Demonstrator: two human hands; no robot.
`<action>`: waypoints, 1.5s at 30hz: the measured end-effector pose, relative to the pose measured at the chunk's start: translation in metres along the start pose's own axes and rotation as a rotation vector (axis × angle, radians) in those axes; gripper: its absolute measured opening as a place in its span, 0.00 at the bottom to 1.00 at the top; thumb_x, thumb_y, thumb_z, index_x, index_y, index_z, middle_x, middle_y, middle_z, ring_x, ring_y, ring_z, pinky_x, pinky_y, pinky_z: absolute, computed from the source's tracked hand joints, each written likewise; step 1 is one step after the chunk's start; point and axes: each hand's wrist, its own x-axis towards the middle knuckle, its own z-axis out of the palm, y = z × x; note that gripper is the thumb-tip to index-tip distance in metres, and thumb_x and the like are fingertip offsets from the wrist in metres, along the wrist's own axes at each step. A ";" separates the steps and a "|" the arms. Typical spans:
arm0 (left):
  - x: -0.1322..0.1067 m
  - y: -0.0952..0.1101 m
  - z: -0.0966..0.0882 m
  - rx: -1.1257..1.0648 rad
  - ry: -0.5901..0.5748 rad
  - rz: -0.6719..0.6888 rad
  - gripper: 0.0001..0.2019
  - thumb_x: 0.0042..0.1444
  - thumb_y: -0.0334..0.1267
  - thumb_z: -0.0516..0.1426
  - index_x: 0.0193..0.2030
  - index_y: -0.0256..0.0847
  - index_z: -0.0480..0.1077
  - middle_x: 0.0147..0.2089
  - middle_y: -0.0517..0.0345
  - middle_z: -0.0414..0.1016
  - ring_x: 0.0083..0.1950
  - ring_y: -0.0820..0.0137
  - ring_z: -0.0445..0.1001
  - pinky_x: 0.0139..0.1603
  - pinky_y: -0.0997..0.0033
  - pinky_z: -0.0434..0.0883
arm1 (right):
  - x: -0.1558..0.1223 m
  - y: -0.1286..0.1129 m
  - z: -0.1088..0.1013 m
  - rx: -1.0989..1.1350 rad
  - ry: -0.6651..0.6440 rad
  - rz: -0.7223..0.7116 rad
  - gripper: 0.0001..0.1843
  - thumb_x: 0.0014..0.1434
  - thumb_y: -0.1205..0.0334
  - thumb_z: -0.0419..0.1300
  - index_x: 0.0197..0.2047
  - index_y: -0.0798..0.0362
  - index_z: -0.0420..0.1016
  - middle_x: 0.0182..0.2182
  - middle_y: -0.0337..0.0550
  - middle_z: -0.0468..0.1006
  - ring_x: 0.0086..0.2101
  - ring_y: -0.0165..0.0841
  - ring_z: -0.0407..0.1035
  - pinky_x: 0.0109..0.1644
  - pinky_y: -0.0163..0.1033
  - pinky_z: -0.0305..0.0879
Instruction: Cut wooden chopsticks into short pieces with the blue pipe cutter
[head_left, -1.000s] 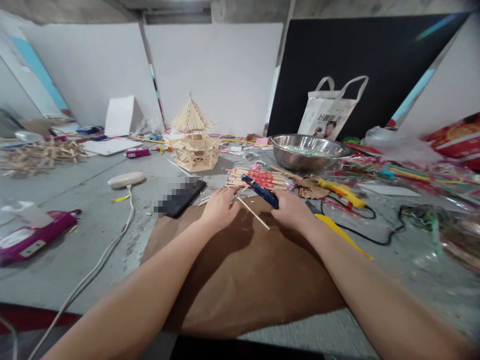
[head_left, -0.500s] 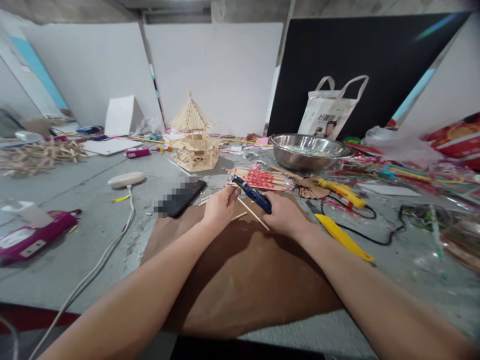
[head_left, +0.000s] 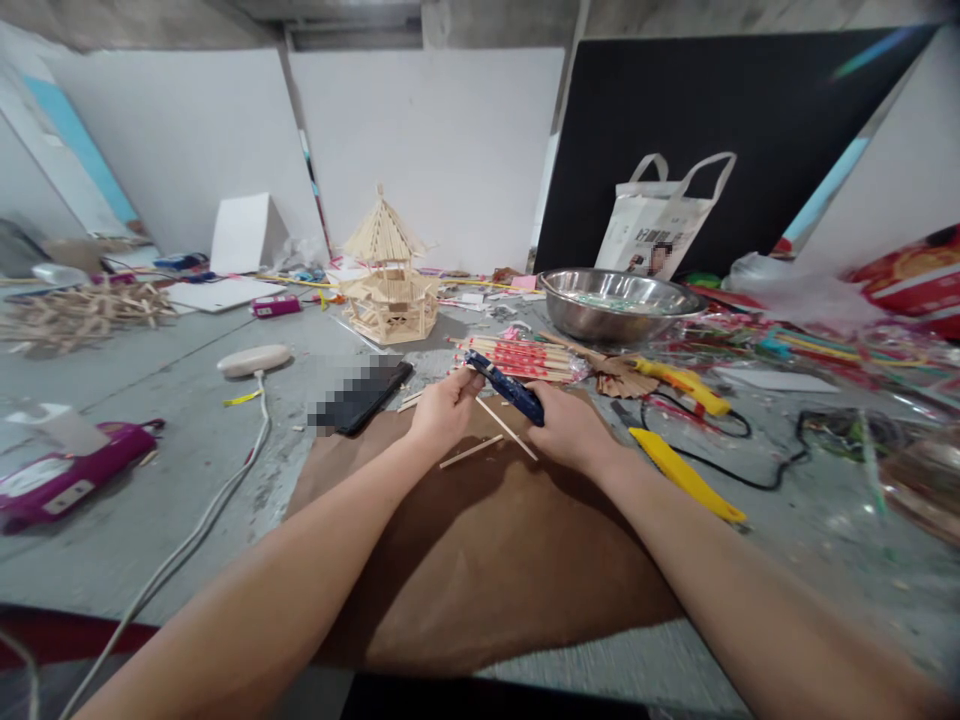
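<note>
My left hand is closed in a pinch at the far part of the brown sheet. A thin wooden stick slants from its fingers down toward my right hand; the pinched end is hidden. My right hand is wrapped round a long dark blue hand tool, whose exact kind I cannot make out. The tool's far end meets my left fingertips. Below the hands, a loose wooden stick lies on the sheet. Just beyond them is a bundle of sticks in red-printed wrapping.
A stick-built pavilion model stands behind. On the left are a phone, a white cabled device and a purple power strip. Rightward lie a steel basin, a yellow-handled saw and a yellow corded tool.
The loose stick under my hands has shifted nearer and now shows more of its length. My left hand and the blue tool have barely moved.
</note>
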 end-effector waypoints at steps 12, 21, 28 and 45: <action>0.003 -0.001 -0.012 -0.546 -0.321 -0.159 0.18 0.48 0.50 0.49 0.30 0.35 0.65 0.13 0.69 0.45 0.14 0.83 0.44 0.15 0.81 0.45 | -0.001 0.009 0.003 0.030 -0.009 -0.062 0.22 0.43 0.66 0.51 0.45 0.51 0.60 0.40 0.43 0.71 0.38 0.35 0.65 0.38 0.35 0.56; 0.002 -0.004 -0.011 -0.433 -0.286 -0.123 0.16 0.51 0.48 0.46 0.29 0.36 0.63 0.15 0.68 0.46 0.16 0.82 0.47 0.18 0.81 0.48 | 0.000 -0.001 -0.003 -0.036 -0.072 0.014 0.20 0.46 0.62 0.50 0.45 0.52 0.61 0.38 0.45 0.72 0.37 0.36 0.66 0.37 0.35 0.56; -0.001 -0.005 0.001 -0.134 0.000 -0.051 0.14 0.52 0.44 0.45 0.33 0.36 0.65 0.24 0.62 0.63 0.27 0.77 0.59 0.29 0.78 0.57 | 0.001 -0.002 0.000 -0.049 -0.059 0.026 0.19 0.47 0.57 0.49 0.44 0.52 0.62 0.36 0.47 0.73 0.35 0.38 0.66 0.35 0.36 0.56; 0.002 -0.001 -0.014 -0.789 -0.421 -0.288 0.14 0.47 0.49 0.51 0.27 0.38 0.59 0.14 0.71 0.42 0.13 0.84 0.40 0.14 0.82 0.40 | -0.003 0.004 -0.002 0.032 -0.060 -0.041 0.21 0.46 0.62 0.51 0.46 0.50 0.60 0.40 0.43 0.71 0.38 0.35 0.65 0.39 0.35 0.56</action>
